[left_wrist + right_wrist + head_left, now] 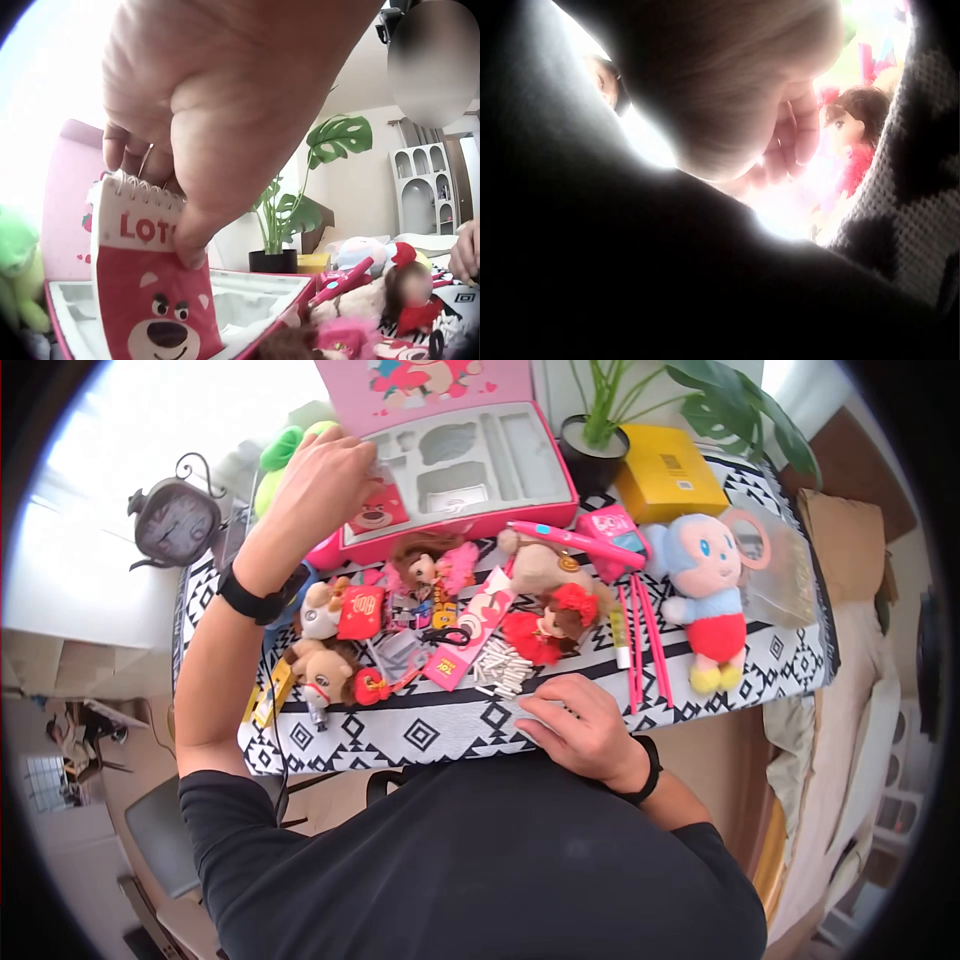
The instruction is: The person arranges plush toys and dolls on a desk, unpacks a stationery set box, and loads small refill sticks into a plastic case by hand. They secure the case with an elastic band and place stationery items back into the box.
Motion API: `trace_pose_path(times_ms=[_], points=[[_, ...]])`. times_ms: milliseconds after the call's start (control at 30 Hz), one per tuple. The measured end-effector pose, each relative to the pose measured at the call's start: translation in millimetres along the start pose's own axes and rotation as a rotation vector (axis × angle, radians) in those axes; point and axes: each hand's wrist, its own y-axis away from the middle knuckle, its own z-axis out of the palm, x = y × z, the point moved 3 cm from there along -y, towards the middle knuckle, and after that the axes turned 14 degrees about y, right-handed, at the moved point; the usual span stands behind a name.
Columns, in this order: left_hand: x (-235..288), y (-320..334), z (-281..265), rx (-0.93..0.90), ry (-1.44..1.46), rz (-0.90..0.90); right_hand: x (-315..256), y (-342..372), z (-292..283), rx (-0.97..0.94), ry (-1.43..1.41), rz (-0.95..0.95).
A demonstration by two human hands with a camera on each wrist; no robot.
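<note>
My left hand (325, 485) pinches a small spiral-bound notepad (161, 300) by its top, thumb on the front cover and fingers behind. The notepad, red and white with a bear face, hangs upright over the left part of an open pink box (465, 520) with a moulded white tray (530, 485). My right hand (580, 730) rests at the table's front edge with fingers loosely bent, holding nothing visible, beside a pile of small white sticks (503, 668). In the right wrist view the right hand (780, 142) is partly dark, near a doll (851, 124).
Plush toys, including a blue one (705, 600), dolls, a pink pen (580, 543) and pink straws (650, 645) lie along the patterned cloth. A potted plant (592, 455) and yellow box (672, 475) stand at the back right, a clock (178, 525) at the left.
</note>
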Motion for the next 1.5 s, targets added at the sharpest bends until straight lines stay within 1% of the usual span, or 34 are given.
trace_pose_path(times_ms=[67, 100, 167, 200, 233, 300, 333, 367, 433, 500, 533, 567, 633, 700, 767, 800, 833, 900, 967, 1000, 1033, 1100, 1133, 1167, 1233, 1300, 1333, 1367, 1433, 1467, 1500], points=[[12, 2, -17, 0.026, 0.019, 0.088, 1, -1, 2, -0.006, -0.013, -0.015], [21, 3, -26, 0.028, 0.016, 0.081, 2, -2, 3, -0.007, -0.014, -0.018], [44, 6, -53, 0.222, 0.202, -0.002, 2, -3, 4, -0.009, -0.018, -0.022], [54, 6, -66, 0.239, 0.267, -0.064, 2, -3, 4, -0.011, -0.019, -0.021], [50, 6, -61, 0.239, 0.268, -0.064, 2, -3, 4, -0.012, -0.019, -0.021], [34, 9, -45, 0.154, 0.679, -0.261, 3, -4, 5, -0.017, -0.026, -0.028], [48, 9, -47, 0.061, 0.75, -0.372, 3, -4, 4, -0.018, -0.029, -0.034], [63, 9, -42, 0.025, 0.956, -0.366, 2, -4, 4, -0.028, -0.026, -0.035], [72, 12, -20, -0.227, 0.926, -0.474, 2, -5, 4, -0.035, -0.023, -0.034], [68, 26, 14, -0.317, 0.705, -0.295, 3, -4, 2, -0.011, -0.01, -0.033], [76, 30, 13, -0.291, 0.545, -0.222, 3, -3, 1, -0.012, -0.009, -0.033], [81, 34, 11, -0.29, 0.546, -0.221, 3, -2, 0, -0.013, -0.006, -0.023], [90, 41, -4, -0.181, 0.432, -0.246, 3, -1, -2, -0.016, -0.004, -0.01], [98, 51, -16, -0.15, 0.438, -0.237, 3, -1, -4, -0.016, 0.005, 0.0], [109, 65, -24, -0.083, 0.478, -0.162, 5, 0, -1, -0.022, 0.001, -0.003], [118, 73, -25, -0.044, 0.448, -0.132, 5, 0, 0, -0.027, -0.001, -0.002], [126, 81, -27, -0.043, 0.445, -0.137, 4, 0, 1, -0.028, -0.005, -0.006], [147, 97, -27, -0.137, 0.372, -0.05, 3, -1, 3, -0.043, -0.029, -0.005], [174, 116, -27, -0.15, 0.496, 0.001, 1, -2, 3, -0.048, -0.028, -0.009], [190, 125, -29, -0.145, 0.556, 0.059, 0, -3, 3, -0.052, -0.027, -0.013], [202, 139, -19, -0.19, 0.727, 0.094, -1, -2, 1, -0.053, -0.027, -0.015], [229, 165, -4, -0.347, 0.981, 0.176, -3, 2, -2, -0.069, -0.021, -0.033], [241, 179, 10, -0.382, 1.135, 0.175, -3, 5, -3, -0.071, -0.03, -0.047], [248, 191, 23, -0.521, 1.273, 0.091, -2, 12, -4, -0.101, -0.051, -0.04], [253, 219, 64, -0.419, 1.547, -0.017, -2, 21, -8, -0.14, -0.085, -0.059], [256, 248, 97, -0.384, 1.767, -0.119, -5, 32, -12, -0.233, -0.178, -0.025], [258, 261, 107, -0.35, 1.761, -0.18, -7, 39, -13, -0.259, -0.189, -0.044], [262, 272, 108, -0.334, 1.753, -0.176, -11, 44, -16, -0.256, -0.186, -0.061], [267, 287, 110, -0.209, 1.548, -0.245, -19, 56, -20, -0.352, -0.218, -0.084], [265, 294, 114, -0.165, 1.456, -0.226, -21, 67, -20, -0.416, -0.237, -0.069], [262, 302, 117, -0.154, 1.45, -0.208, -22, 78, -21, -0.409, -0.22, -0.079]])
